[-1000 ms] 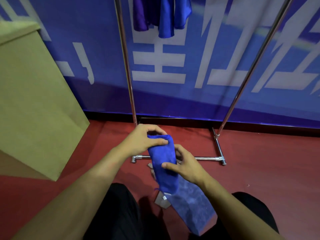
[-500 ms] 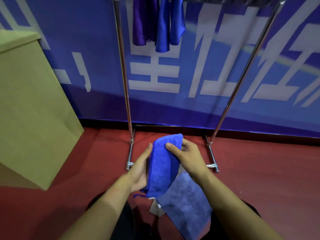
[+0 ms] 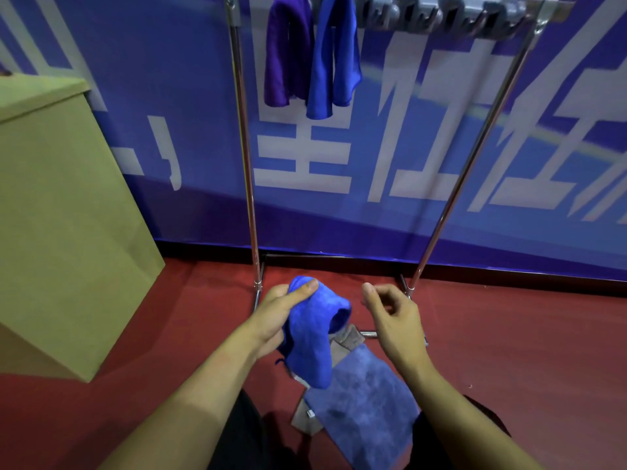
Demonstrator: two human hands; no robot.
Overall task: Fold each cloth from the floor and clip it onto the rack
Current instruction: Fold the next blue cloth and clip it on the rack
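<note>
My left hand [image 3: 276, 315] grips a folded bright blue cloth [image 3: 310, 337], thumb pressed on its upper edge; the cloth hangs down from the hand. To its right my right hand [image 3: 393, 317] is apart from the cloth, fingers loosely curled and holding nothing. Below them a grey-blue cloth [image 3: 363, 412] lies flat on the red floor over a brownish-grey cloth [image 3: 347, 337]. The metal rack [image 3: 246, 147] stands ahead; a purple cloth [image 3: 286, 52] and a blue cloth [image 3: 334, 59] hang clipped at the left of its top bar, beside a row of grey clips [image 3: 441, 13].
A large tan cardboard box [image 3: 61, 215] stands at the left on the red floor [image 3: 526, 351]. A blue banner wall [image 3: 390, 147] with white characters runs behind the rack. My dark-clad knees [image 3: 237, 435] are at the bottom edge.
My right hand has let go of the blue cloth and moved to the right. The left hand alone now holds it, with the thumb on top. The view has tilted up, showing the rack's clips.
</note>
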